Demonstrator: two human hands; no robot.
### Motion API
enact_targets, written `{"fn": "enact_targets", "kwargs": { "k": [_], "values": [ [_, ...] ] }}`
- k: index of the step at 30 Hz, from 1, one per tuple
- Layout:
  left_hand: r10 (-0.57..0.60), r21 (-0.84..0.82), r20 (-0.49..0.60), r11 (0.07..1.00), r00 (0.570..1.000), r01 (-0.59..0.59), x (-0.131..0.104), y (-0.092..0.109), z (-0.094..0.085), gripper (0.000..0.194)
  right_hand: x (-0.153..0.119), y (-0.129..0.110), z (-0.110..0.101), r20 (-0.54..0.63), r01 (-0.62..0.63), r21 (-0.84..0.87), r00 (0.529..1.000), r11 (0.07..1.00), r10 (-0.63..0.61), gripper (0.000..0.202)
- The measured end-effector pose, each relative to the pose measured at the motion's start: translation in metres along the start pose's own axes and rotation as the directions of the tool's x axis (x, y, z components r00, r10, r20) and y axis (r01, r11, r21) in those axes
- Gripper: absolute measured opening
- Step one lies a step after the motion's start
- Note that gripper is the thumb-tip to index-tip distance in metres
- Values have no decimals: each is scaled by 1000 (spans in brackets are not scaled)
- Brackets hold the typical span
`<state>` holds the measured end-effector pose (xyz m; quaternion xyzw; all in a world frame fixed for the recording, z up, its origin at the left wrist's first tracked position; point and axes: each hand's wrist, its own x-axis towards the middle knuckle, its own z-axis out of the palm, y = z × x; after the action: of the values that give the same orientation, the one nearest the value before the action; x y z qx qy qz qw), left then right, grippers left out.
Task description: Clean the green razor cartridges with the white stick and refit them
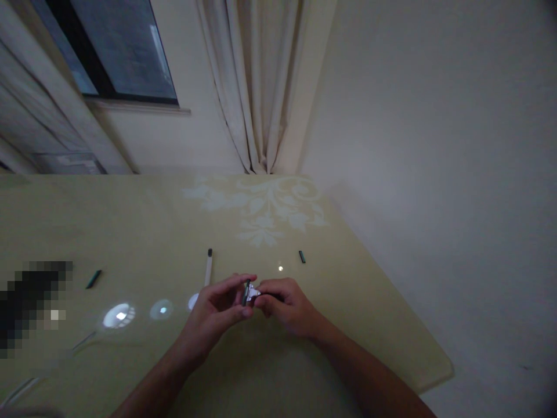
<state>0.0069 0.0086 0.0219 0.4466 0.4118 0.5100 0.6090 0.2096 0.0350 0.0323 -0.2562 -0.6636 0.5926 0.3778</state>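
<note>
Both hands meet over the near middle of the table, at a small razor (pixel 252 294) with a shiny silver neck and a dark, narrow head. My right hand (pixel 287 302) is closed round its dark handle, most of which the fingers hide. With thumb and fingertips, my left hand (pixel 211 316) pinches the dark head at its two ends. Whether the head is fixed to the neck or loose, I cannot tell. Just beyond my left hand lies a slim white stick with a dark tip (pixel 209 267), partly hidden by that hand.
A small dark green strip (pixel 301 256) lies beyond my right hand, and a similar strip (pixel 93 278) lies farther left. A blurred-out dark patch and a thin pale cable (pixel 20 390) are at the left. The glossy table (pixel 369 313) borders a wall; curtains (pixel 256 87) hang behind.
</note>
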Motion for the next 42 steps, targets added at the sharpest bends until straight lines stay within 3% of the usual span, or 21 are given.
{"fn": "enact_targets", "kwargs": {
  "k": [9,15,17,20,21,23,25,29,32,35,38,42],
  "values": [
    [7,20,1,1000,1000,-7,2,0,-1,50,1,5,4,-77,36,-180,996,983,-50,55],
    [7,33,-17,999,1000,-6,1,4,2,43,0,5,8,-108,50,-213,991,976,-74,42],
    [34,22,-5,999,999,-33,0,4,1,51,0,4,9,-144,15,-150,989,989,-37,34],
    [85,19,-13,996,996,-85,1,6,-4,75,2,4,4,-193,-48,125,979,991,72,36],
    [100,49,-47,994,994,-98,3,8,-7,73,3,4,2,-205,-62,224,973,973,109,38],
    [146,185,-147,976,978,-118,7,12,-15,47,5,4,-6,-217,-81,352,962,933,165,42],
    [237,404,-196,904,952,-141,12,16,-25,26,7,4,-13,-208,-100,401,958,911,197,44],
    [386,805,-93,572,918,-159,22,16,-41,31,10,7,-20,-184,-129,407,958,904,220,49],
    [372,947,-107,322,922,-20,23,11,-47,38,12,8,-24,-194,-138,327,958,935,209,52],
    [306,980,-178,143,935,140,20,5,-51,46,14,8,-36,-307,-125,25,943,992,127,46],
    [154,975,-222,55,963,216,19,4,-53,47,14,11,-50,-467,-158,-350,884,923,-25,31],
    [-4,959,-278,50,961,278,19,7,-52,35,14,16,-62,-549,-283,-565,830,775,-97,17]
  ]
}}
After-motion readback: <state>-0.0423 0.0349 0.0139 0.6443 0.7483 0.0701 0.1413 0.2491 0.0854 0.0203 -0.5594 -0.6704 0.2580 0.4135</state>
